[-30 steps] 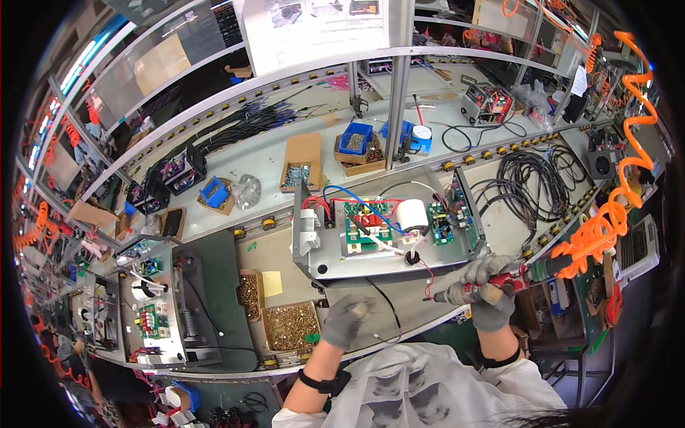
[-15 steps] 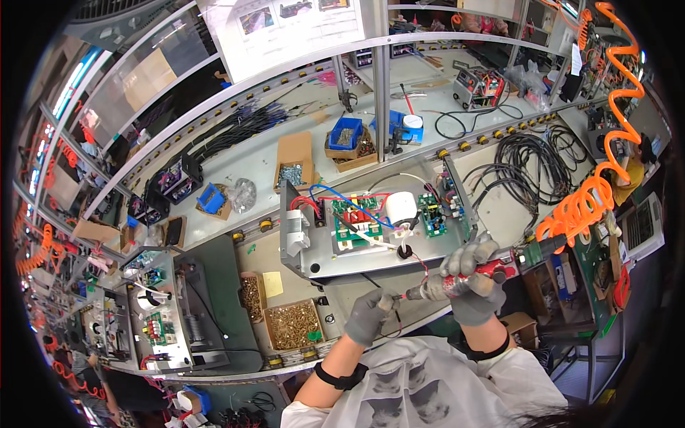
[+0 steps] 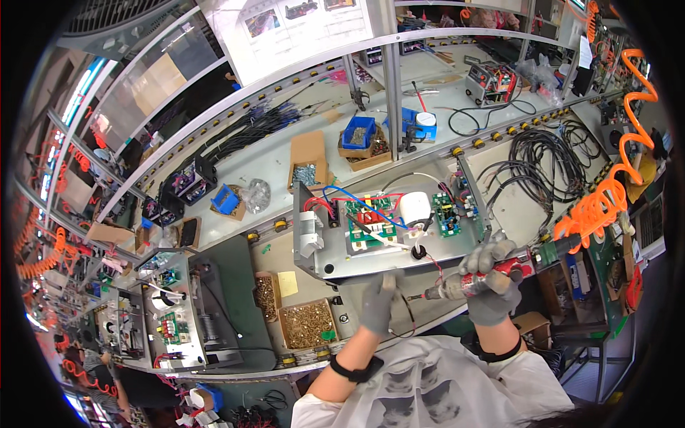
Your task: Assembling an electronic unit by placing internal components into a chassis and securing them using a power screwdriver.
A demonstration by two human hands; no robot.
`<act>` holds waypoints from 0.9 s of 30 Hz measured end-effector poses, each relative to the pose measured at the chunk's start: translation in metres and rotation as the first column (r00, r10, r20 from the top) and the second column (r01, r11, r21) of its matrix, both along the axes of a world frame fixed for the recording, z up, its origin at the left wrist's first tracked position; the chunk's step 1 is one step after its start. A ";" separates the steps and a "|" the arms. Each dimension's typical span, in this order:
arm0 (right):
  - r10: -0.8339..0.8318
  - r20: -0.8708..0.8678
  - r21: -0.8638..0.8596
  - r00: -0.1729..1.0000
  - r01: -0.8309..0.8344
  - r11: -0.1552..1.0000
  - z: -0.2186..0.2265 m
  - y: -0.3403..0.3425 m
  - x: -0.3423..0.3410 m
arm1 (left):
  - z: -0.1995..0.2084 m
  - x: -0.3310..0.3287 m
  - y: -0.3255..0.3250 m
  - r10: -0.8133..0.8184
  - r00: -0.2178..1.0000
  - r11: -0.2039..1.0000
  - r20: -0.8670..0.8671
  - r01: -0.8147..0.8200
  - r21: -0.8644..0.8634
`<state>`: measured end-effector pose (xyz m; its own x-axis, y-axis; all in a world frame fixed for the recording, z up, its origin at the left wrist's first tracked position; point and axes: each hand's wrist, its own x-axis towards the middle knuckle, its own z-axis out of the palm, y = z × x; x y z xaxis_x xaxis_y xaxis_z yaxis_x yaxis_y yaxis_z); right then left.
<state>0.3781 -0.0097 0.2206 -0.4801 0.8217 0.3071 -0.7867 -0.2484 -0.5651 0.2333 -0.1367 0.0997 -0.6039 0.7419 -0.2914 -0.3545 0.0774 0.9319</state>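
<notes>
My right hand [image 3: 491, 289] is wrapped round a red and grey air screwdriver [image 3: 474, 282], its nose pointing left. My gloved left hand [image 3: 378, 303] is at the front edge of an open metal chassis [image 3: 371, 261], fingers drawn together; whatever they hold is hidden. Between the hand and the tool's nose hangs a thin dark cable [image 3: 412, 321]. Inside the chassis are green circuit boards [image 3: 447, 216], a white round part [image 3: 414, 207], a black ring [image 3: 419, 252] and red, blue and white wires.
Boxes of brass-coloured screws [image 3: 307, 324] stand left of my left hand. Another opened chassis [image 3: 171, 314] sits farther left. Coiled black cables [image 3: 539, 167] lie at the back right. An orange coiled hose [image 3: 599, 207] hangs at the right, leading to the screwdriver.
My left hand has left the screwdriver's nose and moved up to the chassis's front edge. The right hand keeps the screwdriver, and the whole view has shifted slightly.
</notes>
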 end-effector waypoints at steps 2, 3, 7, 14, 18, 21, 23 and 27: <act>-0.025 0.012 -0.015 1.000 0.025 1.000 0.000 0.000 0.000 | 0.002 -0.023 0.033 0.209 0.871 0.961 -0.445 -0.268 -0.073; -0.055 0.038 -0.026 0.998 0.056 0.998 -0.001 0.001 0.002 | 0.014 -0.032 0.050 0.219 0.826 0.916 -0.520 -0.357 -0.182; -0.069 0.088 0.000 0.994 0.069 0.998 -0.003 -0.001 -0.004 | -0.003 -0.072 0.082 0.306 0.826 0.921 -0.473 -0.383 -0.073; -0.039 0.129 0.118 0.991 0.024 0.993 -0.005 -0.001 -0.036 | -0.037 -0.081 0.047 0.292 0.948 0.955 0.126 -0.297 0.023; -0.001 0.172 0.116 0.985 -0.019 0.993 -0.004 -0.006 -0.072 | -0.055 -0.085 0.039 0.108 0.993 0.983 0.049 -0.099 -0.157; -0.047 0.162 0.248 0.986 0.005 0.969 -0.014 0.000 -0.109 | -0.061 -0.085 0.039 0.114 0.993 0.990 0.013 -0.113 -0.079; -0.084 0.148 0.353 0.985 0.027 0.935 -0.017 0.008 -0.129 | -0.056 -0.084 0.038 0.112 0.991 0.982 0.073 -0.099 -0.162; 0.057 0.156 0.250 0.986 -0.095 0.963 -0.023 0.014 -0.160 | -0.057 -0.084 0.037 0.095 0.990 0.987 0.109 -0.079 -0.142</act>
<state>0.2177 0.0048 0.1971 -0.5932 0.6840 0.4246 -0.6756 -0.1362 -0.7246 0.1497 -0.0995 0.0423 -0.6210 0.6365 -0.4574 -0.4693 0.1653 0.8674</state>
